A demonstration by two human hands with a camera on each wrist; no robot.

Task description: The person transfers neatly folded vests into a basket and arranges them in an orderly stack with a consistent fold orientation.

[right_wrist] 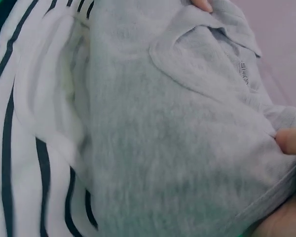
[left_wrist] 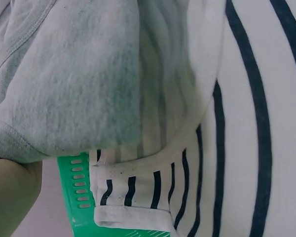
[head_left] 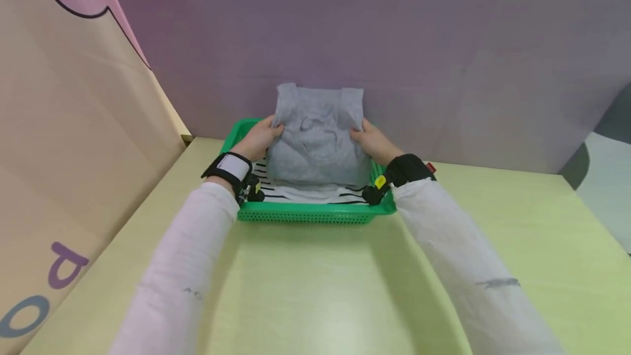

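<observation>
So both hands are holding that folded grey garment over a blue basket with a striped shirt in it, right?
Not quite: the basket is green, not blue, as the head view shows. The rest holds: the left hand and right hand hold the folded grey garment over it, above the striped shirt.

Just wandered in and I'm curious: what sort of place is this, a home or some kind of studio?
Probably a staged recording booth, not a home: plain purple backdrop, printed side panel, bare tabletop, and a green basket of folded clothes.
</observation>
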